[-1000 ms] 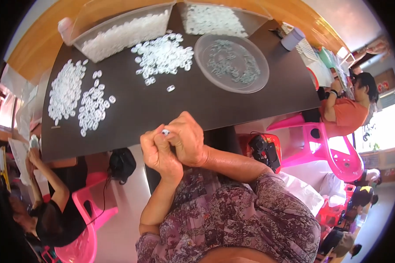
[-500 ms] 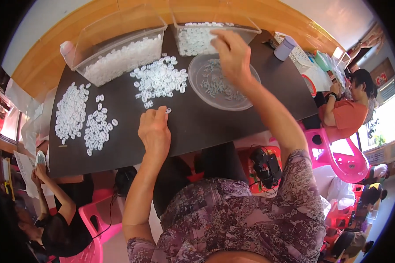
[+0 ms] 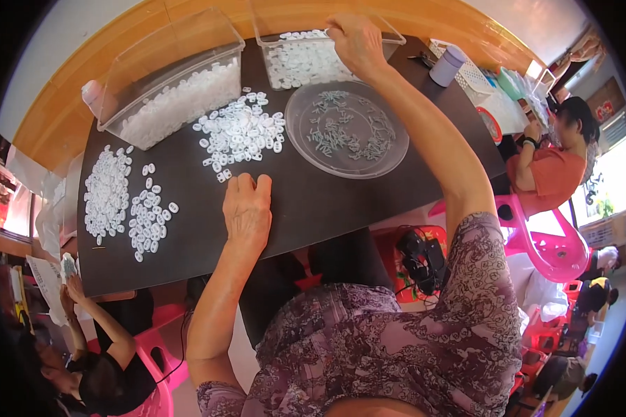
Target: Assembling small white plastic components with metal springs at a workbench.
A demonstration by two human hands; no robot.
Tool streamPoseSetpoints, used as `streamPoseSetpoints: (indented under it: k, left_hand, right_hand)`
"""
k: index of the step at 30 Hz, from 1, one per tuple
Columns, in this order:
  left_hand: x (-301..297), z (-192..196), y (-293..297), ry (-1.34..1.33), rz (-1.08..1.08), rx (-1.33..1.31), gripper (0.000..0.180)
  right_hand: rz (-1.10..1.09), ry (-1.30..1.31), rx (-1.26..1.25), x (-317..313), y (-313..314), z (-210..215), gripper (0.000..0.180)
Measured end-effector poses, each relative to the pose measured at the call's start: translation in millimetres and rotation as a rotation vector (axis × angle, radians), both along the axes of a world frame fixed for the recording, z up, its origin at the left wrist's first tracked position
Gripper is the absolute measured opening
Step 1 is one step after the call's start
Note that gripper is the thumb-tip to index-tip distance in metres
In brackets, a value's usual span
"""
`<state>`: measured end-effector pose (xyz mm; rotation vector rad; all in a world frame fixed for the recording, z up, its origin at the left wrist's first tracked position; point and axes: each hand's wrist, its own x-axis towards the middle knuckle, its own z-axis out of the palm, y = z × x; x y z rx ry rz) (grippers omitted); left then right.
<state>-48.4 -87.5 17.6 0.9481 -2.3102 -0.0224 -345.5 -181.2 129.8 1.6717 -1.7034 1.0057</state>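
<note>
My left hand point(image 3: 247, 212) rests on the dark table with its fingers curled in. Whatever they grip is hidden beneath them. Just beyond it lies a heap of small white plastic pieces point(image 3: 243, 132), oval with holes. My right hand point(image 3: 360, 47) is raised at the right clear bin point(image 3: 313, 61), which holds white pieces. Its fingers are bent together near the bin's contents, and what is between them cannot be made out. Under my right forearm's left side stands a round clear dish point(image 3: 300, 147) with small greyish slender parts point(image 3: 334, 132) scattered in it.
Another clear bin point(image 3: 181, 97) of white pieces stands at the back left. Two more piles of white ovals point(image 3: 108, 191) point(image 3: 149, 219) lie at left. A lilac cup point(image 3: 448, 66) and white basket point(image 3: 469, 80) stand at the right. People sit on both sides.
My right hand has moved farther away, from above the dish to the right bin. My left hand stays near the heap; the white piece seen at its fingertips is out of sight. The view has shifted slightly.
</note>
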Motion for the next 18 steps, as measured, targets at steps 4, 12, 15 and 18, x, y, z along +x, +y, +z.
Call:
streamPoseSetpoints:
  k: [4, 12, 15, 18]
  left_hand:
    - [3, 0, 9, 0.009, -0.049, 0.025, 0.016]
    - [3, 0, 33, 0.009, -0.060, -0.007, 0.016]
    - [3, 2, 36, -0.006, -0.067, -0.007, 0.022]
    - [4, 4, 40, 0.062, -0.039, 0.000, 0.022]
  right_hand:
    - [0.307, -0.031, 0.218, 12, 61, -32, 0.012]
    - [0.490, -0.111, 0.569, 33, 126, -85, 0.007]
    - [0.441, -0.013, 0.546, 36, 125, -97, 0.009]
    - [0.426, 0.038, 0.562, 42, 125, -96, 0.011]
